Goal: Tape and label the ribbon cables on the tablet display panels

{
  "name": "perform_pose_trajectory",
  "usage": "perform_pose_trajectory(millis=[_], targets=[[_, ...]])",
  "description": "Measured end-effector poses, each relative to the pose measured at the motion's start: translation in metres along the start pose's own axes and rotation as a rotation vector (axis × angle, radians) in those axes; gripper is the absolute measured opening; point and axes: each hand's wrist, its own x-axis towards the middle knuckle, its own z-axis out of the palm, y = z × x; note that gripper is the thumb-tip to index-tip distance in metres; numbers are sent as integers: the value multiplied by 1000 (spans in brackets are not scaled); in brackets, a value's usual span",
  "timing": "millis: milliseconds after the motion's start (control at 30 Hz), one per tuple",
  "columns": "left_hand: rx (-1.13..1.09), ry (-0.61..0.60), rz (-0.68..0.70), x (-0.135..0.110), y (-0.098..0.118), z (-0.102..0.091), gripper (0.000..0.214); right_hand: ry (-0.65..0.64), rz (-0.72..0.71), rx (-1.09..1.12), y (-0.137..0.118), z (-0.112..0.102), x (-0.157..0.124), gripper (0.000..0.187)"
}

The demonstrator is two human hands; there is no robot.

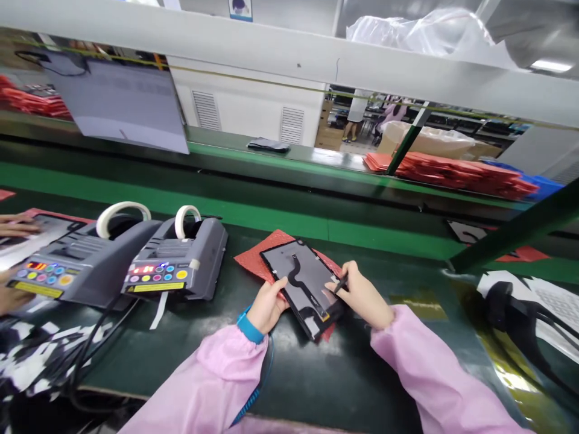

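A black tablet panel (302, 278) with a dark flex cable lies face down on a red bubble-wrap pouch (256, 260) on the green bench. My left hand (266, 305), with a blue wrist strap, grips the panel's left edge, fingers curled round it. My right hand (362, 295) is closed in a pinch on thin black tweezers (340, 283), whose tip touches the panel's right part.
Two grey tape dispensers (181, 259) (76, 265) with white rolls stand at the left, cables trailing below. Another person's hands (15, 226) work at the far left edge. Red pouches (447, 170) are stacked beyond the conveyor (253, 211). A black device (502, 301) lies at the right.
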Motion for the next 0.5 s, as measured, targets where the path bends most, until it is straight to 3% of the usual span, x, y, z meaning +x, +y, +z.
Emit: perform_pose_trajectory(millis=[100, 167, 333, 500], targets=[[36, -8, -66, -28, -3, -6, 47, -40, 90, 380, 21, 12, -29, 53], [58, -4, -117, -44, -4, -14, 51, -25, 118, 503, 27, 20, -52, 60], [136, -14, -260, -70, 2, -40, 66, 78, 119, 587, 21, 26, -92, 54], [215, -30, -277, -68, 11, -52, 66, 101, 61, 586, 11, 35, -91, 50]])
